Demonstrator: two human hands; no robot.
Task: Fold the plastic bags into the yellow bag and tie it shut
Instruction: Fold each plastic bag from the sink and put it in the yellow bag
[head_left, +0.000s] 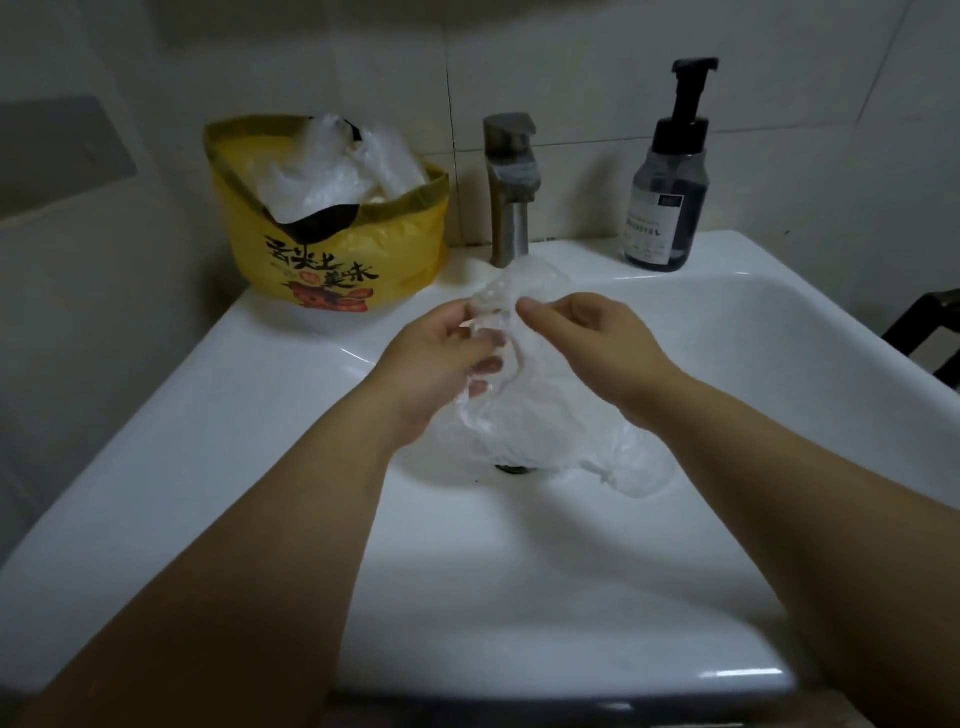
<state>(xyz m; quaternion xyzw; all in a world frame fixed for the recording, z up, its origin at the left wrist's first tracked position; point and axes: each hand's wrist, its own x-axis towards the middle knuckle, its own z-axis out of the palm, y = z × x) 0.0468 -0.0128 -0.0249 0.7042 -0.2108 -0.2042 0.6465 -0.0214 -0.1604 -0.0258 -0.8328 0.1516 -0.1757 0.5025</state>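
- Two hands close together above the sink basin, left hand (441, 364) and right hand (597, 343), both on one clear plastic bag (535, 415).
- Of the left hand, fingers curled round the bag's crumpled upper part.
- Of the right hand, thumb and forefinger pinching the same upper part, just beside the left fingers.
- Rest of the clear plastic bag hanging from that grip into the white sink (260, 395), lower end crumpled on the basin floor, partly over the dark drain (514, 469).
- On the sink's back-left ledge, well apart from the hands: yellow bag (332, 249), upright, mouth wide open and untied, rim folded over, black and red print on the front.
- Inside the yellow bag: heap of crumpled clear and whitish bags (332, 171), piled above the rim, a bit of black among them.
- Just right of it, steel tap (511, 192) at the middle of the ledge.
- Further right, dark pump bottle (667, 202), upright, black pump head, pale label; fill level impossible to tell.
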